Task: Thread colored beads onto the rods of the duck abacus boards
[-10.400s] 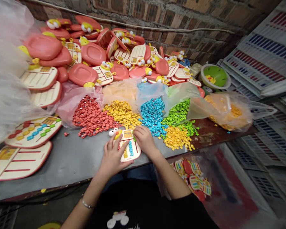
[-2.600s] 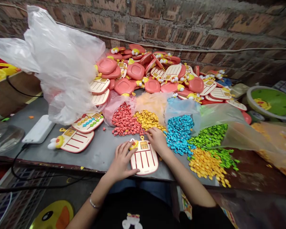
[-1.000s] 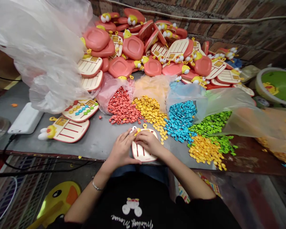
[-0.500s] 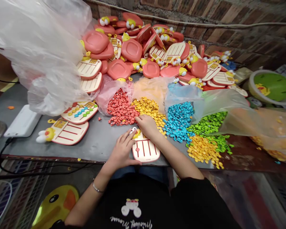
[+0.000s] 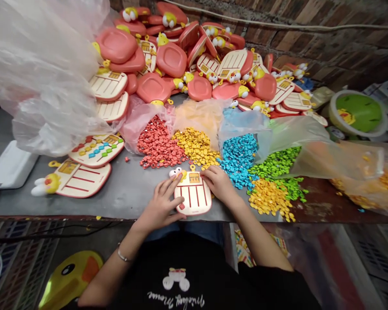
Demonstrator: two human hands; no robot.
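A cream toy abacus board (image 5: 198, 207) with a red rim, dark red slots and a googly-eyed yellow head lies at the table's front edge. One red bead (image 5: 182, 206) sits low at its leftmost slot. My left hand (image 5: 163, 202) grips the board's left side, its fingers over the head and edge and its thumb near the lower edge. My right hand (image 5: 220, 184) is at the upper right corner, fingers bent together and touching the rim; whether a bead is in them is hidden.
Piles of red (image 5: 161, 148), yellow (image 5: 197, 146), blue (image 5: 237, 159) and green beads (image 5: 280, 165) spill from plastic bags beyond the board. Orange-yellow beads (image 5: 271, 200) lie right. Several toy boards (image 5: 153, 87) are heaped behind. Two boards (image 5: 84, 183) and a white box (image 5: 9, 165) lie left.
My right hand has moved from the red bead pile to the board's upper right corner. The red bead sits lower on the board. The view has shifted somewhat.
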